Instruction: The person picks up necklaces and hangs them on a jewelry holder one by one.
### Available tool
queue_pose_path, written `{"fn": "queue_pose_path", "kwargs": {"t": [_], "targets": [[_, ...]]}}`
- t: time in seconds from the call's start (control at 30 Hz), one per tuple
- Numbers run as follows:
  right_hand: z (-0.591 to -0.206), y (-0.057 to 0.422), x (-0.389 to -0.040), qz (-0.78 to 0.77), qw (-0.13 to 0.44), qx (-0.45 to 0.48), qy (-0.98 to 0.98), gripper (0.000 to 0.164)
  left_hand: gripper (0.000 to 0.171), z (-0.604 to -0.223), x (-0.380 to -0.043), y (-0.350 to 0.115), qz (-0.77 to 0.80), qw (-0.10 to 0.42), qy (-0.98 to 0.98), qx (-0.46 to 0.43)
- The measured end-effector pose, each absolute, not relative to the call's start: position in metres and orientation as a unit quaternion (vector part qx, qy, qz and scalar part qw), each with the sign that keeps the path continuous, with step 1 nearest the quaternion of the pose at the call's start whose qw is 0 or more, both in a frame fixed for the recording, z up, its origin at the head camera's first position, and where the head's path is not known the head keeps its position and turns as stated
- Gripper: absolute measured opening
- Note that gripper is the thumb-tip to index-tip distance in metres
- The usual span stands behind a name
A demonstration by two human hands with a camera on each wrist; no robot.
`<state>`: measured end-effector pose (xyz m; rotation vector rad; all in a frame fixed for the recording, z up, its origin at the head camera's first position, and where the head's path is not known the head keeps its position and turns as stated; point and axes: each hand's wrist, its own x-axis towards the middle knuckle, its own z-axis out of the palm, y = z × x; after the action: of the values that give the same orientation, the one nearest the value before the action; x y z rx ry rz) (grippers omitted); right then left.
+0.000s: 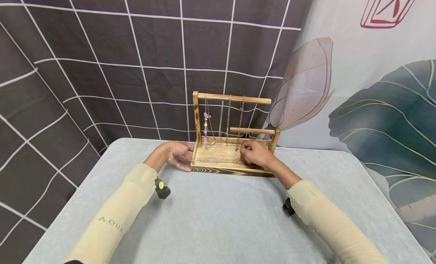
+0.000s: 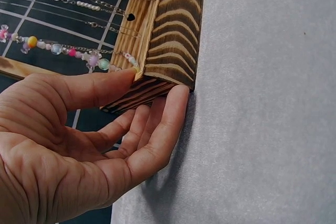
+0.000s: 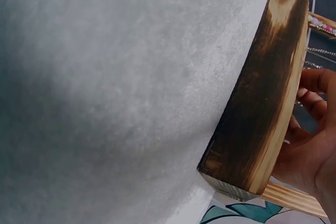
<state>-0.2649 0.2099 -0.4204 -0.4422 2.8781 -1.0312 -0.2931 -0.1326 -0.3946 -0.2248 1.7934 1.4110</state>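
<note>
A wooden jewelry stand [image 1: 218,156] with a tray base and two bars sits at the back of the table. My left hand [image 1: 178,155] holds its left front corner; in the left wrist view the thumb [image 2: 113,85] lies at the rim and the fingers curl below. Over the tray's right part, my right hand [image 1: 257,153] has its fingers curled, fingertips right at the lower end of a chain necklace [image 1: 241,112]; the hand partly hides what it pinches. To the left hang another chain [image 1: 228,116] and a colorful beaded necklace [image 1: 206,125].
The shorter, lower bar [image 1: 252,130] juts in from the right post, just above the right hand. A grey cloth covers the table [image 1: 218,218]. Behind it hangs a dark grid-patterned curtain [image 1: 153,82], with a leaf-print cloth [image 1: 381,116] on the right.
</note>
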Motion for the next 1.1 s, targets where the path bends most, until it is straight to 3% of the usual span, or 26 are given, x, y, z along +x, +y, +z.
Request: {"fn": "queue_pose_path", "kwargs": {"t": [0.5, 0.8, 1.1], "targets": [[-0.4153, 0.2143, -0.2626, -0.347, -0.041, -0.138, 0.927, 0.019, 0.065, -0.3928, -0.2919, -0.1315, 0.560, 0.408, 0.716, -0.083], [-0.4131, 0.2152, -0.2626, -0.280, -0.028, -0.153, 0.947, 0.014, 0.063, -0.3928, -0.2918, -0.1322, 0.559, 0.411, 0.716, -0.081], [-0.4154, 0.2150, -0.2631, -0.323, -0.005, -0.142, 0.936, 0.023, 0.067, -0.3936, -0.2914, -0.1326, 0.559, 0.409, 0.716, -0.082]]}}
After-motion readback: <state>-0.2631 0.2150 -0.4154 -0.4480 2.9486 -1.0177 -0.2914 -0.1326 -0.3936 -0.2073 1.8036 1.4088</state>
